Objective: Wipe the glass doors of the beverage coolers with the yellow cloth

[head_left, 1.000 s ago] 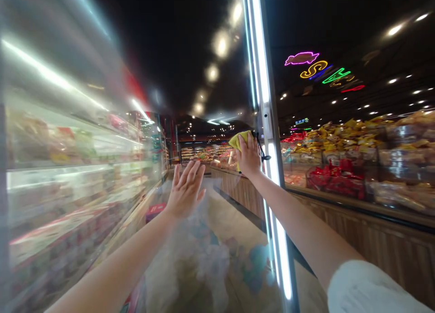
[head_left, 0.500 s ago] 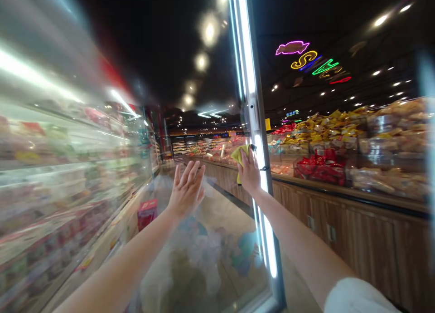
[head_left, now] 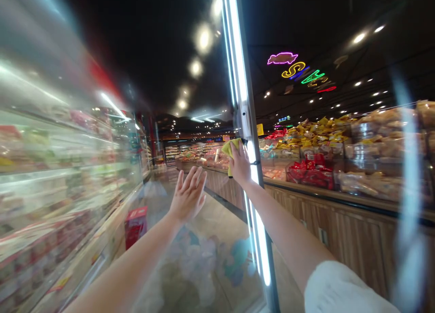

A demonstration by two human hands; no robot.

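Observation:
A glass door [head_left: 210,213] with a bright lit strip along its metal frame [head_left: 247,118] stands before me. My right hand [head_left: 240,164] presses a yellow cloth [head_left: 231,150] to the glass beside that frame. Some of the cloth hangs below the fingers. To its left, my left hand [head_left: 189,193] is raised with the palm toward the glass and the fingers spread, holding nothing. Whether its palm touches the glass cannot be made out.
Blurred shelves of packages [head_left: 50,181] run along the left, with a red box [head_left: 136,226] near their front edge. At the right, a wood-panelled counter [head_left: 340,227] bears yellow bags [head_left: 316,134] and red bags [head_left: 311,170]. Neon signs hang above.
The view has turned slightly right, so the door frame, signs and counter sit further left. My right hand and the cloth remain beside the frame; my left hand stays raised and spread.

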